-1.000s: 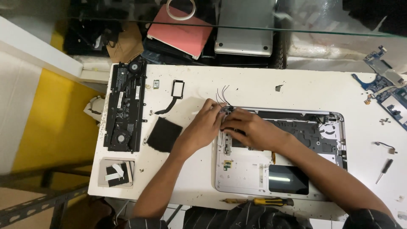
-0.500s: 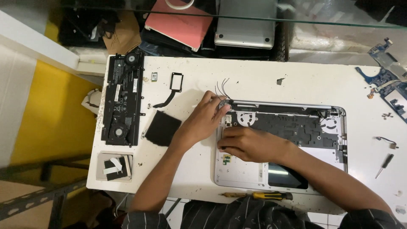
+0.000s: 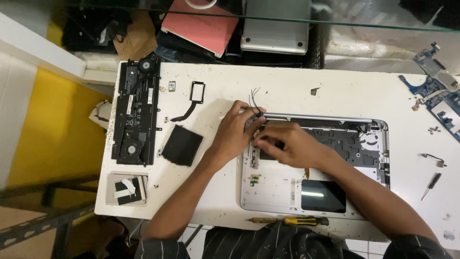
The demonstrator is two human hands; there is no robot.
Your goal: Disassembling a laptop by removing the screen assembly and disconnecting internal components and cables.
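Head view looks straight down on your white worktable (image 3: 297, 91), where an opened laptop base (image 3: 273, 192) lies with its insides bared. Take that laptop base as the landmark. Your left hand (image 3: 235, 132) rests at its upper left corner, fingers curled down onto the hinge end, just under a tuft of thin black wires (image 3: 254, 98) that stick up past the corner. Your right hand (image 3: 287, 144) lies over the base's upper left part, touching the left hand, fingertips bent down onto the inner frame; whether either hand pinches anything you cannot tell, since the fingers hide the spot. Along the near edge of the base lies a yellow-handled screwdriver (image 3: 299, 221). Left of the base sit a black square pad (image 3: 181, 145), a small black frame with a flex tail (image 3: 196, 93), and farther left a long black battery and fan assembly (image 3: 135, 112). Right of the base lie a small dark screwdriver (image 3: 431, 186) and blue circuit boards (image 3: 438, 91).
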